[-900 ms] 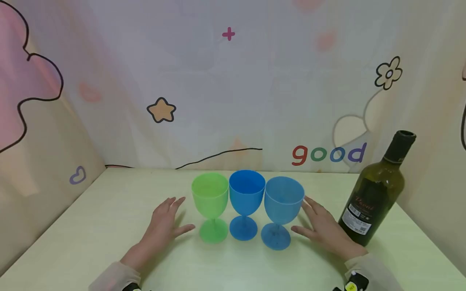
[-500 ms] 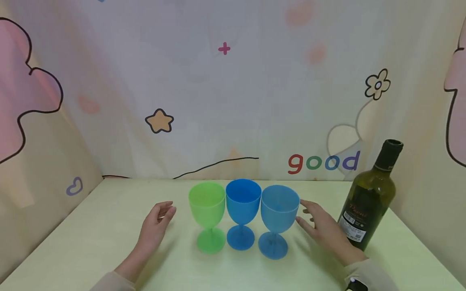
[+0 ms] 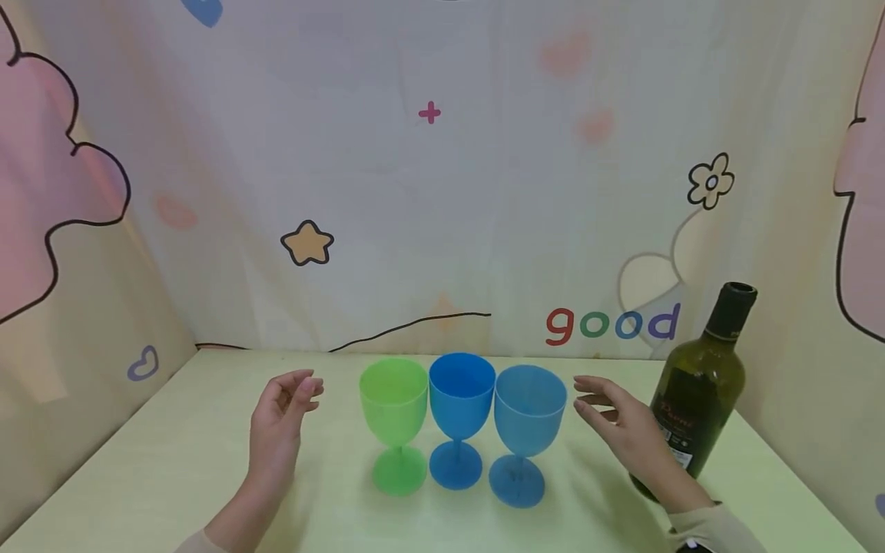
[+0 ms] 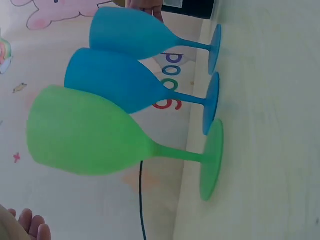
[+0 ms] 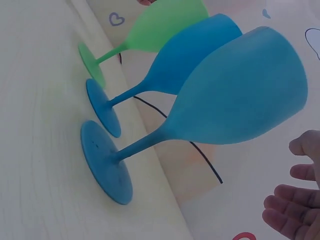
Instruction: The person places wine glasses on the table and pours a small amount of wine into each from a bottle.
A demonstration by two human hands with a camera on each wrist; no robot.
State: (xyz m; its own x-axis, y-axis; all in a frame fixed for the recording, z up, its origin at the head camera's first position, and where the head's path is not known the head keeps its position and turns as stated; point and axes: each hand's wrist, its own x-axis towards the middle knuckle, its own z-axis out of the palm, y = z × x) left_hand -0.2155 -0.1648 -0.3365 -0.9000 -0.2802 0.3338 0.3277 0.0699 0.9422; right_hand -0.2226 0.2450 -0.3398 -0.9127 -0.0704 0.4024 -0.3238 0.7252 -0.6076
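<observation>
Three plastic goblets stand upright in a row on the table: a green goblet (image 3: 394,407) at left, a dark blue goblet (image 3: 462,403) in the middle, a lighter blue goblet (image 3: 528,415) at right. My left hand (image 3: 276,422) is raised to the left of the green goblet, apart from it, its fingers loosely bent and holding nothing. On the other side my right hand (image 3: 625,430) hovers just right of the lighter blue goblet with a small gap, fingers relaxed. In the right wrist view, the fingers (image 5: 290,205) show near that goblet's bowl without touching it.
A dark green wine bottle (image 3: 698,399) stands right behind my right hand, which partly covers it. The pale table (image 3: 332,507) ends at a printed curtain (image 3: 373,230) at the back and sides.
Both hands have drawn away from the goblets; the left has moved left and its fingers have bent. The right has come off the lighter blue goblet. The head view has tilted up slightly.
</observation>
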